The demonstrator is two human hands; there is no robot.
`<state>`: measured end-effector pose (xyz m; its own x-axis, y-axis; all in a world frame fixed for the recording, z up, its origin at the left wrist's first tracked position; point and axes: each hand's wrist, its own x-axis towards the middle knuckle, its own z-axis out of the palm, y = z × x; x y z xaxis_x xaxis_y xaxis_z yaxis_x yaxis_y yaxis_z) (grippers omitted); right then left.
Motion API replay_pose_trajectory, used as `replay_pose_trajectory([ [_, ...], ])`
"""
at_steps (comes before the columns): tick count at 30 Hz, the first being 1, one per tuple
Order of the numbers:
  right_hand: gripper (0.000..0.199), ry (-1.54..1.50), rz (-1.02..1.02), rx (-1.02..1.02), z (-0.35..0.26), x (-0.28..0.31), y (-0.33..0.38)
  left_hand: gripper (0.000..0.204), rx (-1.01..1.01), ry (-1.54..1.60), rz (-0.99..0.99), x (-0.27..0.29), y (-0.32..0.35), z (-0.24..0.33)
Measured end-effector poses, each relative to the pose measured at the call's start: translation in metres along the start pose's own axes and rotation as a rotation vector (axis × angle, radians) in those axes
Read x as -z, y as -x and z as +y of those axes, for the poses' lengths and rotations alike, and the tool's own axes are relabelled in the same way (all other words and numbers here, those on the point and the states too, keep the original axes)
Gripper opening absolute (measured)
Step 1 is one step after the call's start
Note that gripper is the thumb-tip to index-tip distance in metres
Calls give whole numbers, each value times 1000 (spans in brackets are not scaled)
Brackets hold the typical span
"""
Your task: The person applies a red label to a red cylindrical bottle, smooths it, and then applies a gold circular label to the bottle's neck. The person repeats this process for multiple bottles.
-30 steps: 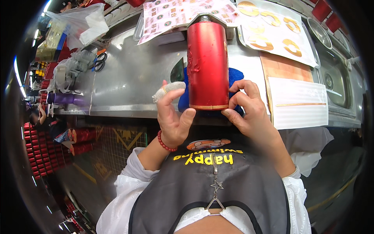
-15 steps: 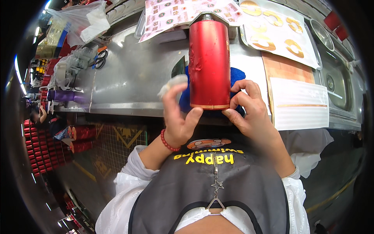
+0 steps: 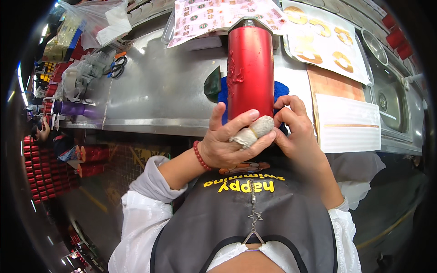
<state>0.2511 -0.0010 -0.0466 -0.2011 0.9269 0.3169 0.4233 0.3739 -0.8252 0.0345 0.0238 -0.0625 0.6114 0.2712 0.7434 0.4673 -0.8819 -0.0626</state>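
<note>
A glossy red metal canister [image 3: 250, 68] lies with its far neck pointing away from me, over a blue cloth [image 3: 281, 88]. Its upper left side carries a wrinkled, blistered patch. My left hand [image 3: 223, 141] is at the near end, fingers stretched and apart. A pale cloth wrap [image 3: 252, 133], held by a yellow band, sits around one of its fingers and hides part of the canister's near rim. My right hand [image 3: 293, 125] has its fingers curled at the canister's lower right edge, the thumb by the rim. A dark green angular piece [image 3: 212, 85] rests just left of the canister.
Printed paper [image 3: 205, 20] lies beyond the canister. At the right are a white sheet with gold curved shapes [image 3: 327, 43], a wooden board [image 3: 334, 82], white foam sheet [image 3: 348, 125] and a sink [image 3: 391, 102]. Scissors [image 3: 118, 68] and clear plastic [image 3: 86, 73] lie left.
My left hand has swung right and turned, bringing its wrapped finger to the canister's near rim. My right hand stays at the lower right edge. The green piece shows more fully.
</note>
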Motion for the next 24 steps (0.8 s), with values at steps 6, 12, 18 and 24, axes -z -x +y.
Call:
replay_pose_trajectory([
  [6, 23, 4, 5, 33, 1, -1, -2, 33, 381, 155, -55, 25, 50, 5],
  [12, 20, 51, -50, 59, 4, 2, 1, 29, -9, 39, 6, 20, 14, -12],
  [18, 28, -476, 408, -253, -15, 8, 8, 42, -17, 107, -90, 11, -14, -12],
  [24, 22, -297, 186, -239, -35, -10, -9, 77, 387, 107, -175, 5, -23, -8],
])
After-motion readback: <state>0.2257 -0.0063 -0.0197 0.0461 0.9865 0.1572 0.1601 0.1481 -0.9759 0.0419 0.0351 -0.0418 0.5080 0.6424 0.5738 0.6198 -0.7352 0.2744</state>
